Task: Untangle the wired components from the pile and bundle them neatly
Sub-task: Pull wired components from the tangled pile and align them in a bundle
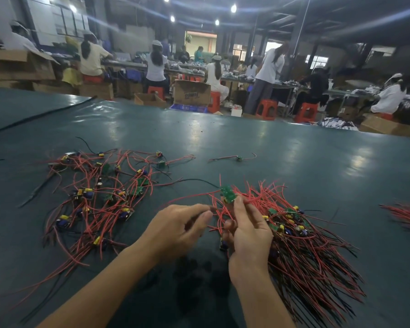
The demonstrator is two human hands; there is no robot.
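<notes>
table: dark green mat [282, 147], glossy, everything below lies on it
loose pile [97, 197]: left of both hands – small boards with yellow and blue parts, red and black leads crossing every way, still tangled
left hand [182, 223]: thumb and forefinger tips pressed together on a red wire [192, 197] that runs toward the right hand; other fingers curled loosely
green board [227, 194]: raised off the mat, centre, leads trailing from it
right hand [249, 233]: thumb and fingers clamped on the green board and a few of its leads
lone component [238, 158]: behind the hands, apart from both heaps
sorted bundle [313, 252]: touching the right hand on its right, wires fanned mostly one way, boards gathered near the hand
second bundle [407, 216]: right edge, cut off by frame
open carton [149, 99]: floor past the table – contents cannot tell
printed carton [191, 92]: flaps up, inside hidden
blue crate [188, 107]: just below that carton, contents hidden
</notes>
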